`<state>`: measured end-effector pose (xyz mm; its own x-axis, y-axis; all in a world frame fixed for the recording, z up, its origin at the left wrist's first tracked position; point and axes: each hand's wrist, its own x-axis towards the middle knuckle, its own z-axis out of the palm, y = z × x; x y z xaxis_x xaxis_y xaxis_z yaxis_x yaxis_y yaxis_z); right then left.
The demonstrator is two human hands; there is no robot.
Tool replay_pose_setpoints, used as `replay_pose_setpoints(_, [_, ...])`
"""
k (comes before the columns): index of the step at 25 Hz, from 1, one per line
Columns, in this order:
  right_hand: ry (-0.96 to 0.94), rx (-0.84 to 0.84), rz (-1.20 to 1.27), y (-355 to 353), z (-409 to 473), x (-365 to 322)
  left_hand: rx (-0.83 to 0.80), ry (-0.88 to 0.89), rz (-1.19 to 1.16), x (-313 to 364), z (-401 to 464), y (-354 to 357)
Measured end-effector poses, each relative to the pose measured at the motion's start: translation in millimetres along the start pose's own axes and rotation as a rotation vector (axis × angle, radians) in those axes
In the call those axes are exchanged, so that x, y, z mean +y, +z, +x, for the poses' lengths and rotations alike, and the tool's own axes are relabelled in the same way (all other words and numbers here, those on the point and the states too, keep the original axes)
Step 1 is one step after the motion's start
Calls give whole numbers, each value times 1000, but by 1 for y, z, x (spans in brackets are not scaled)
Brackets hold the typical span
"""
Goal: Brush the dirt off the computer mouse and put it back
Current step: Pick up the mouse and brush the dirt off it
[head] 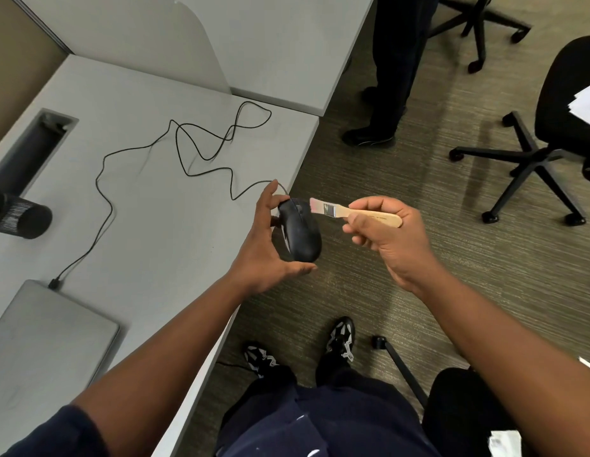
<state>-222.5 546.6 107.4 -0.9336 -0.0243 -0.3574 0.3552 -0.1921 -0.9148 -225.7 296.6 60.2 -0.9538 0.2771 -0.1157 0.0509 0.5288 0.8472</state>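
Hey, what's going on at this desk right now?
A person is cleaning a black computer mouse. The left hand holds it up past the edge of the grey desk, while the right hand grips a small wooden-handled brush with its bristles at the front of the mouse. The mouse cable trails in loops across the desk to a closed laptop.

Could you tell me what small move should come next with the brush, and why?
Probably sweep the brush across the mouse. The right hand holds the brush with its bristles at the mouse's front edge, and the left hand holds the mouse up beyond the desk edge, so dirt would fall to the floor.
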Motion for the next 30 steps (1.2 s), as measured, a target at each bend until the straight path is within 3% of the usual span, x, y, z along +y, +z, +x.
replay_pose_setpoints(7, [-278, -212, -470, -3, 3, -12, 32, 51, -7, 2, -2, 0])
replay_pose_setpoints(12, [-280, -258, -715, -14, 10, -22, 34, 60, -7, 1, -4, -3])
replay_pose_setpoints(18, [-355, -258, -588, -7, 10, -24, 9, 62, 9, 2, 0, -3])
replay_pose_setpoints(30, [-327, -335, -749, -7, 12, -24, 25, 48, 42, -5, -4, -4])
